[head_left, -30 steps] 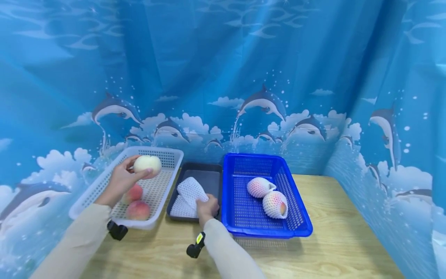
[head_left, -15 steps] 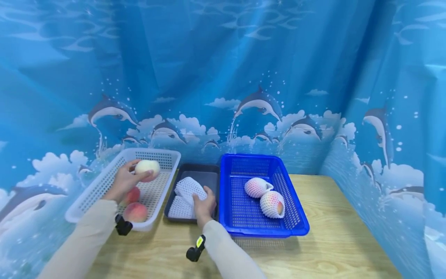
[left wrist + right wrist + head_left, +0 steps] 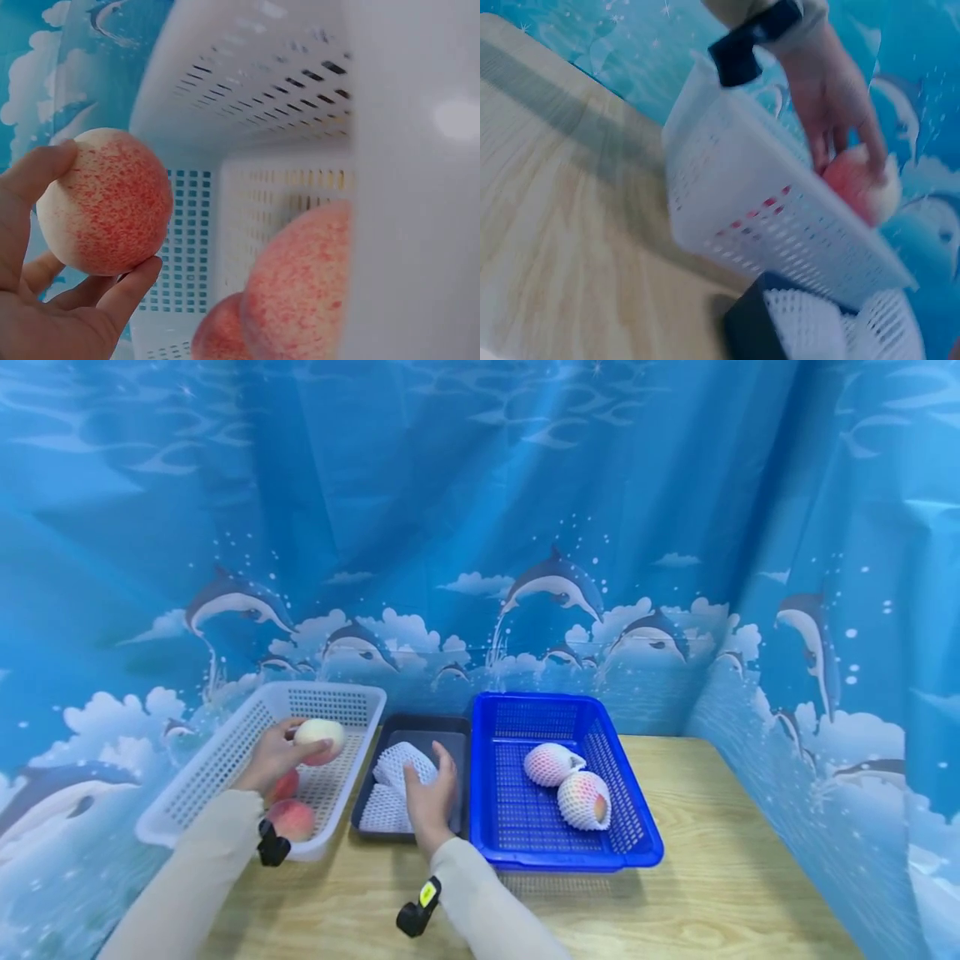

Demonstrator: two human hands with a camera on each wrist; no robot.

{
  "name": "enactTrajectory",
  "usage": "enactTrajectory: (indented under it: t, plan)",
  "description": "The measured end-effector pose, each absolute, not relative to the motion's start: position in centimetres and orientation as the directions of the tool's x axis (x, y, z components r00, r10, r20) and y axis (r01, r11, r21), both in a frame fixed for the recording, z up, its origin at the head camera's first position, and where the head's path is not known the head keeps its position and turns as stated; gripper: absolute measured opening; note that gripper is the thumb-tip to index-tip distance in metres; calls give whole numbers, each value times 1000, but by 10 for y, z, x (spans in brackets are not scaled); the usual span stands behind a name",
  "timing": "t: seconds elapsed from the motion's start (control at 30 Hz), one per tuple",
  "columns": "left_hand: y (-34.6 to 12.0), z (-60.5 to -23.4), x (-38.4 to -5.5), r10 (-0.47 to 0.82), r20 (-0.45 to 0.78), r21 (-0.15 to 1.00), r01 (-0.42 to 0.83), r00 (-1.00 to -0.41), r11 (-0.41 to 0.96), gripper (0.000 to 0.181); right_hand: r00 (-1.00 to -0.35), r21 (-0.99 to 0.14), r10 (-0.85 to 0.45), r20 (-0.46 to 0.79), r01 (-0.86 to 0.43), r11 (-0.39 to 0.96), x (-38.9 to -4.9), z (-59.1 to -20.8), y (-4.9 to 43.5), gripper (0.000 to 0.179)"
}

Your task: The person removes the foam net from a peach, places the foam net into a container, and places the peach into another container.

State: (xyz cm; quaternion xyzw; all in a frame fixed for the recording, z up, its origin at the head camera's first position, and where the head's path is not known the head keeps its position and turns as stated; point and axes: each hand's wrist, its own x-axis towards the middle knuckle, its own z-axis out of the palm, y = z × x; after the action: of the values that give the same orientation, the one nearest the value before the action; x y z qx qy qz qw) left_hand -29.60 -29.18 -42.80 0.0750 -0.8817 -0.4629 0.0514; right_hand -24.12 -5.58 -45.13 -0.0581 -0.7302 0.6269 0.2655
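Observation:
My left hand [image 3: 273, 760] grips a pale peach [image 3: 321, 740] with a red-speckled side, over the white basket [image 3: 358, 762]. In the left wrist view the thumb presses one side of that fruit and the fingers support it from below. Two reddish peaches, one nearer [image 3: 291, 821] and one partly hidden behind [image 3: 283, 787], lie in the same basket under my left wrist. My right hand [image 3: 432, 795], thumb and fingers spread apart, is over the dark tray [image 3: 441, 739]. Beside its thumb, white foam net sleeves [image 3: 403, 765] lie in the tray, one overlapping another.
A blue basket [image 3: 558, 862] stands right of the tray, holding two peaches in foam nets [image 3: 552, 764]. All three containers sit side by side on the wooden table [image 3: 720, 843]. A dolphin-print curtain [image 3: 480, 527] hangs behind and along the sides.
My right hand has let go of the foam net sleeve and spread its fingers. My left hand has lowered a little, still holding the peach. The head view has shifted slightly.

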Motion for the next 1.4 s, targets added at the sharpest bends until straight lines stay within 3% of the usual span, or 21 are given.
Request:
enactTrajectory:
  t: [0.2, 0.4, 0.63, 0.97, 1.4]
  plan:
    - [-287, -423, -289, -147, -31, 813, -111, -989, 572, 78, -906, -963, 329, 268, -241, 119, -237, -424, -49, 52]
    - [-290, -427, -288, -101, -131, 785, -165, -986, 597, 81, -925, -961, 263, 273, -276, 25, -236, -400, -35, 52]
    - [-288, -440, -280, -35, -117, 705, -108, -992, 701, 80, -927, -944, 207, 313, -328, -42, -236, -383, -12, 49]
    - [-288, -456, -271, 0, -69, 638, -44, -998, 768, 73, -913, -933, 250, 321, -351, -84, -244, -377, 31, 44]
    - [-286, -457, -275, -57, -133, 657, -132, -989, 742, 79, -917, -954, 284, 278, -299, -32, -258, -385, 75, 44]
